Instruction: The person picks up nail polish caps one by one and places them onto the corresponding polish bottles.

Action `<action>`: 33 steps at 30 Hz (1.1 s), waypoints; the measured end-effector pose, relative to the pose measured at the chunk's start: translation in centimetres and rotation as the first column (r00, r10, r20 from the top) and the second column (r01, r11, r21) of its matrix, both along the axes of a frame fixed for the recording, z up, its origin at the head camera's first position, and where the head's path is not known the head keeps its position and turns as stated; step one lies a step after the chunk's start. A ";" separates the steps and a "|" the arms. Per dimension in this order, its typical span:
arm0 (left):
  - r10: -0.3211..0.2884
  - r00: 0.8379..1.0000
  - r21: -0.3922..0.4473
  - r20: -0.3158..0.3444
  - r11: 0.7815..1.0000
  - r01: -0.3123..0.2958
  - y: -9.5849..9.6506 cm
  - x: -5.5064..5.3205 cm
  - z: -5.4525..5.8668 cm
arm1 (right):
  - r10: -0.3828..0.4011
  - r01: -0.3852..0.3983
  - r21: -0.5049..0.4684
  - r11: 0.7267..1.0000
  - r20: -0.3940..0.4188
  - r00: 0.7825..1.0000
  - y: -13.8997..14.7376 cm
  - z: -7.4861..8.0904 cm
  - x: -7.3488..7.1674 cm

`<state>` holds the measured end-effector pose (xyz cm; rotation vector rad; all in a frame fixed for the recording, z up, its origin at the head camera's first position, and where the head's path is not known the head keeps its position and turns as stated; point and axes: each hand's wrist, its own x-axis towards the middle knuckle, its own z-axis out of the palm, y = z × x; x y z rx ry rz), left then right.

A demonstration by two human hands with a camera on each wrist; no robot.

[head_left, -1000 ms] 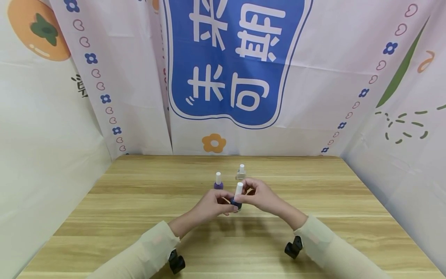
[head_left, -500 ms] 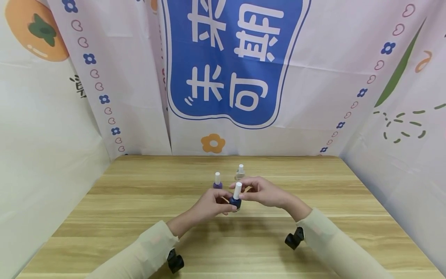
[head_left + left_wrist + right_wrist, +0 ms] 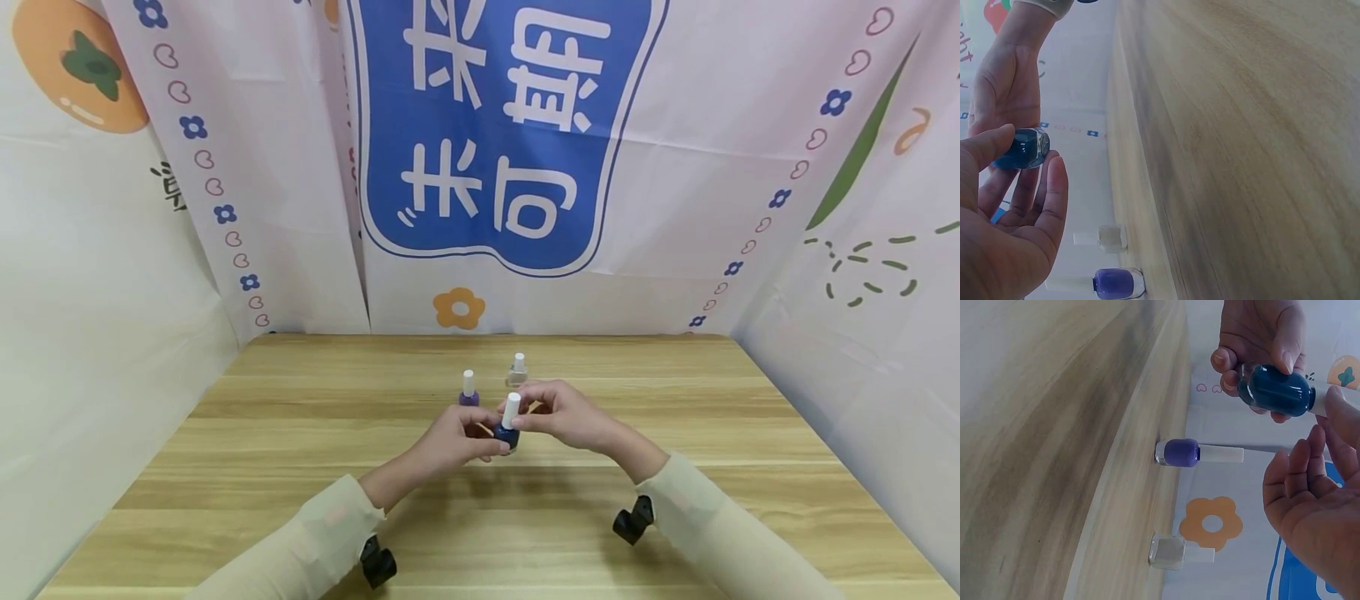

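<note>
A dark blue nail polish bottle (image 3: 506,436) with a white cap (image 3: 512,410) is held above the table between both hands. My left hand (image 3: 454,440) grips its glass body between thumb and fingers. With thumb and fingertips, my right hand (image 3: 564,417) pinches the cap, as the right wrist view shows; its other fingers are loosely bent. The cap is on the bottle. Behind the left hand stands a purple nail polish bottle (image 3: 1181,453), upright and white-capped. Farther back is a clear nail polish bottle (image 3: 1167,551), also capped.
The wood-grain table (image 3: 315,400) meets a printed cloth backdrop (image 3: 660,250) at its back edge. Cloth walls rise on the left and right. A small black camera (image 3: 378,563) sits at the left cuff, another black camera (image 3: 632,521) at the right.
My right hand has shifted its fingers slightly around the white cap, showing more of the bottle's shoulder. The left hand's hold is the same, and the other two bottles stand in place.
</note>
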<state>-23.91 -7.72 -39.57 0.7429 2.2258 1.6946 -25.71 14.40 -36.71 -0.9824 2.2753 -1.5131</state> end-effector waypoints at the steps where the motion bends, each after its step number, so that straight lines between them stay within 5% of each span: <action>1: -0.003 1.000 0.005 0.003 1.000 0.003 0.0 0.0 0.0 | -0.011 0.011 -0.001 1.000 -0.002 1.000 0.0 -0.1 0.0; 22: 0.027 1.000 0.007 0.002 1.000 -0.027 0.0 -0.1 -0.3 | -0.178 0.183 -0.064 0.981 0.065 0.982 -1.2 -1.1 0.8; 27: 0.025 1.000 0.006 0.006 1.000 -0.025 -0.1 -0.3 -0.5 | -0.134 0.136 -0.055 0.989 0.046 0.990 -0.9 -1.2 0.4; 33: 0.009 1.000 0.010 -0.001 1.000 -0.009 -0.2 -0.3 -0.4 | 0.013 -0.012 -0.028 1.000 0.017 1.000 -0.3 -0.8 -0.3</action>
